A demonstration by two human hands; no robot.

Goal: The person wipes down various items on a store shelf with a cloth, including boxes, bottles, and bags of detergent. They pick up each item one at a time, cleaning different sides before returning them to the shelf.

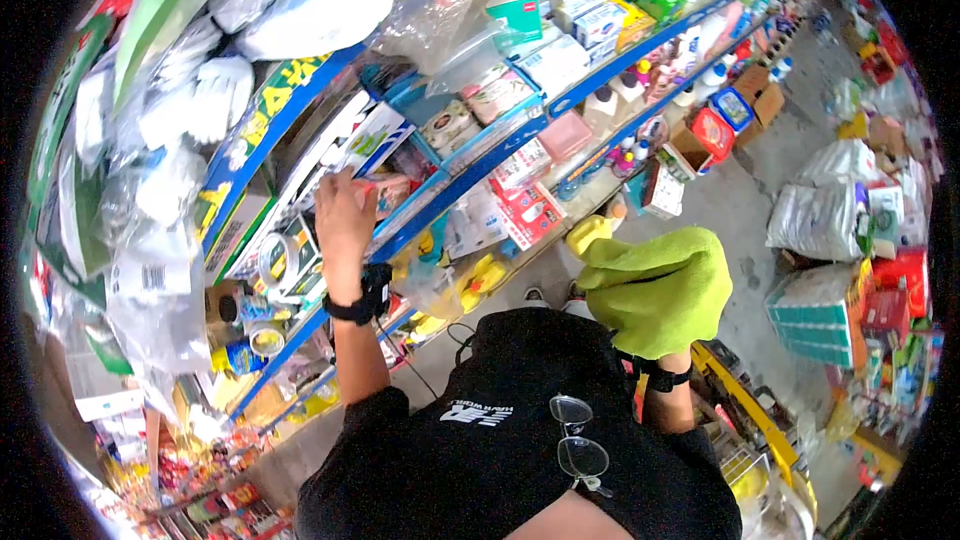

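My left hand (343, 220) reaches up to the blue-edged shelf (470, 175) and rests its fingers on a pink boxed item (388, 190) among flat white packages. A black watch sits on that wrist. My right hand (655, 295) is hidden under a lime-green cloth (660, 285) that it holds in front of my chest. A black band circles the right wrist. Glasses (578, 440) hang from the collar of my black shirt.
Shelves packed with boxes, tape rolls (268, 340) and bagged goods fill the left and top. Red and white boxes (528, 210) lean on the lower shelf. Sacks (815, 220) and stacked packs (820, 310) stand on the concrete floor at right. A yellow rack (745, 410) is by my right side.
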